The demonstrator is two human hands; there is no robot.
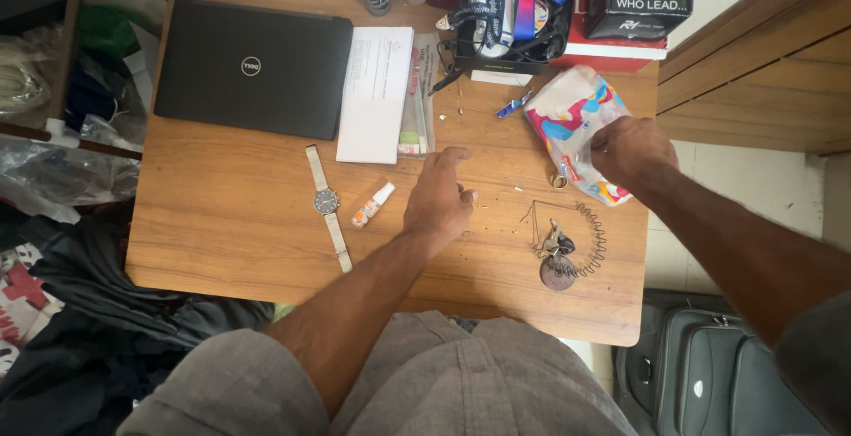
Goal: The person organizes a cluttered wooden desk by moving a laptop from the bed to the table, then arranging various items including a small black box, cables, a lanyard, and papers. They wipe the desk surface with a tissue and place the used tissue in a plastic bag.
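We are gripping the colourful plastic bag [567, 117] in the upper right of the frame with our right hand [631, 150], fingers clenched on its lower edge. Our left hand [439, 201] is hovering open at centre, holding nothing. We judge a firm, steady pinch best. The bag's long axis is running upper left to lower right.

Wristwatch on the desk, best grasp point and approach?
Take the wristwatch at its dark round case, pinching across the case from left and right, coming from above. It lies flat with the strap stretched out straight, so the strap offers no edge, while the case stands proud. The small tube lies close on its right.
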